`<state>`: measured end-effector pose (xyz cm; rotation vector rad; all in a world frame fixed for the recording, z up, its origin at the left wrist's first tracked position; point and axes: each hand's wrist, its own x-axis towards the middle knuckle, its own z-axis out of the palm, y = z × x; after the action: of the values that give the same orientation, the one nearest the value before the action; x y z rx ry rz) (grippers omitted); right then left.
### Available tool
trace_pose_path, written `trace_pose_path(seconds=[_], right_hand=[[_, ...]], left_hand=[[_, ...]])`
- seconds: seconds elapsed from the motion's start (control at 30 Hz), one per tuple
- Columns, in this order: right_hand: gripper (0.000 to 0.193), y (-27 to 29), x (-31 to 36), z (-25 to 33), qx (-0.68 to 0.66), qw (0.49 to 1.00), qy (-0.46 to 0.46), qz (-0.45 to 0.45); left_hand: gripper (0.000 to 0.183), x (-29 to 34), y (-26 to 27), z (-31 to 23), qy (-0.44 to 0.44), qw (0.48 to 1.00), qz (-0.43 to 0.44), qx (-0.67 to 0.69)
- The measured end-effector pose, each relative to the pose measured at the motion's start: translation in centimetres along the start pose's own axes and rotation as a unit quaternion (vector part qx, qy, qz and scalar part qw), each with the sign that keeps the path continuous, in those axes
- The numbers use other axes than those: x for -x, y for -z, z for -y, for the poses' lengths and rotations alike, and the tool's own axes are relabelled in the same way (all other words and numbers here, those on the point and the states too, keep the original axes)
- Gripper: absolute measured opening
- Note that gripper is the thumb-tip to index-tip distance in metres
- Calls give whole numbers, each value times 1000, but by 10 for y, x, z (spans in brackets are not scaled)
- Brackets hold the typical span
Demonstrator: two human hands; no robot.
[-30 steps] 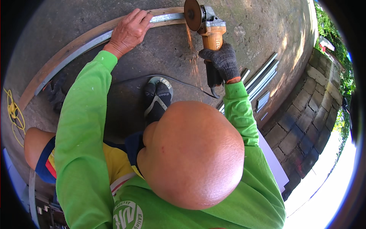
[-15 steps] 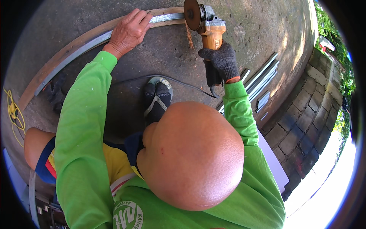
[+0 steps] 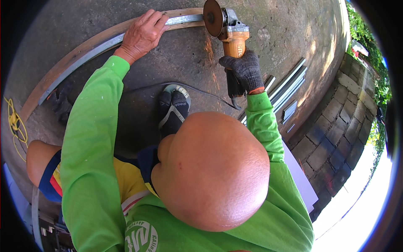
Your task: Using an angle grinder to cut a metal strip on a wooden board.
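My bare left hand presses down on a galvanized metal channel, fingers curled over it. The channel lies lengthwise along a brown wooden plank on the floor. In a dark knit glove, my right hand is wrapped around the rear of an orange and black angle grinder. Its round brown cutting disc stands upright at the right end of the channel. Orange sparks fly from there down toward me. The disc hides the exact point of contact.
A black power cord runs from the grinder past my sandalled foot. Several metal channels lie on the concrete at the right, before a block wall. A yellow cord is coiled at the left.
The grinder has shifted very slightly, and the spray of sparks is longer and denser. My left hand and the channel have stayed put.
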<state>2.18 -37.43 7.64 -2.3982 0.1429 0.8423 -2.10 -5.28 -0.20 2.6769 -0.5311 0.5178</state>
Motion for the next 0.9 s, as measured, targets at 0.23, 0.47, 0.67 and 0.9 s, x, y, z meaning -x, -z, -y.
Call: trace_pose_path(seconds=[0.23,0.47,0.67,0.9], right_hand=[[55,1,-6,12,36,999,0,-5],[59,-3,-17,5,-1,1000,-12,-2],[60,-2,-15,8,18,1000,-18,-11],[62,-1,-11,3,17,1000,-4,-5]], left_hand=[[31,1,0,0,3,1000,7,-11],[30,0,1,0,-1,1000,6,-15],[30,0,1,-1,-1,1000,5,-3],[30,0,0,0,2,1000,3,-4]])
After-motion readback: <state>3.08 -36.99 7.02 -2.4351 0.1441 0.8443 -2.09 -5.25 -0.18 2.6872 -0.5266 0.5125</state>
